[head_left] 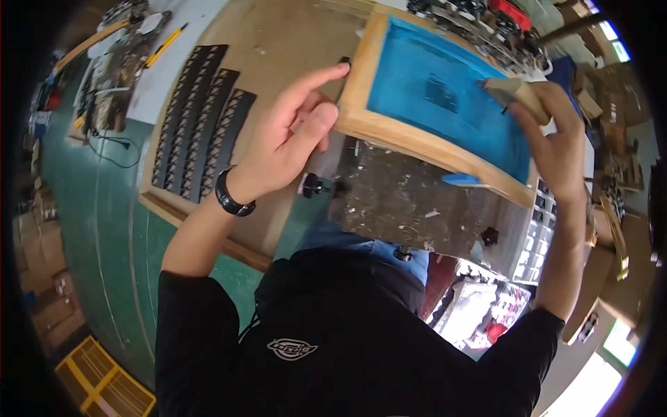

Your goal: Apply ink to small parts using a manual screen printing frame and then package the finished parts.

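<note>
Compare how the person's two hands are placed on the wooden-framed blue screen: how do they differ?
The left hand rests open on the wooden frame edge, fingers extended; the right hand is closed around a wooden squeegee over the blue mesh. Only the left wrist wears a black band. Both are bare.

Black short-sleeved shirt (333, 354) with small oval chest logo, black wristband (231, 198) on left wrist, bare forearms

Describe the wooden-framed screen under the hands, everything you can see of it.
The screen is a rectangular frame of pale wood holding a taut blue mesh with a small dark printed patch near its middle. It lies tilted in the picture over a scuffed, dark metal plate. The left hand rests on its near left corner, fingers along the rail. The right hand presses a wooden-handled squeegee onto the mesh at its right side.
</note>
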Demonstrator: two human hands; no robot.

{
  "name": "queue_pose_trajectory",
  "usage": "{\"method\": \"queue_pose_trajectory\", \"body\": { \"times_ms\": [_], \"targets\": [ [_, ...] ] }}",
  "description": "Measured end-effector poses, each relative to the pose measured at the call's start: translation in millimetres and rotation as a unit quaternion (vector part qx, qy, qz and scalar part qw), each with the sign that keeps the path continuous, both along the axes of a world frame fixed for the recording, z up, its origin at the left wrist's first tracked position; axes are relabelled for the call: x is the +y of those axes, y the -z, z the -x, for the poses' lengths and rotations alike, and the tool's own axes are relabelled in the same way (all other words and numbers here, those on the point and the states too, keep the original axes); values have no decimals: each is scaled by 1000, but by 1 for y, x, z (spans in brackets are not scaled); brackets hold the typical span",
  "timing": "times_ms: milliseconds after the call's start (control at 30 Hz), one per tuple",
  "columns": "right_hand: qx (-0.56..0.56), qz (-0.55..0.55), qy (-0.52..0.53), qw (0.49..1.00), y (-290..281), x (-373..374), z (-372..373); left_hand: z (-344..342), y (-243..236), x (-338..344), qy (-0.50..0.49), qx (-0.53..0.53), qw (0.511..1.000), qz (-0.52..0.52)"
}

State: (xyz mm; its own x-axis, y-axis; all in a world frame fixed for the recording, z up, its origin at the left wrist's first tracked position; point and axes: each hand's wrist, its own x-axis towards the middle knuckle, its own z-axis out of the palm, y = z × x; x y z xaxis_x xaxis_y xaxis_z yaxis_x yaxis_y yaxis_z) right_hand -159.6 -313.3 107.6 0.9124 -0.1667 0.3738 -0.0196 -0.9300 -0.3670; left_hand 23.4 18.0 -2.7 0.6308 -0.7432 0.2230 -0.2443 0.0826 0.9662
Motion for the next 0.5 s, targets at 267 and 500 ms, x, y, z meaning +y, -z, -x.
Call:
{"method": "queue_pose_trajectory", "body": {
  "times_ms": [267,500],
  "targets": [
    [-105,9,116,988,-24,-62,9,-119,31,51,-266,-489,749,-360],
    [-50,-160,159,973,24,-107,87,-154,73,75,-267,-487,692,-461]
  ]
}}
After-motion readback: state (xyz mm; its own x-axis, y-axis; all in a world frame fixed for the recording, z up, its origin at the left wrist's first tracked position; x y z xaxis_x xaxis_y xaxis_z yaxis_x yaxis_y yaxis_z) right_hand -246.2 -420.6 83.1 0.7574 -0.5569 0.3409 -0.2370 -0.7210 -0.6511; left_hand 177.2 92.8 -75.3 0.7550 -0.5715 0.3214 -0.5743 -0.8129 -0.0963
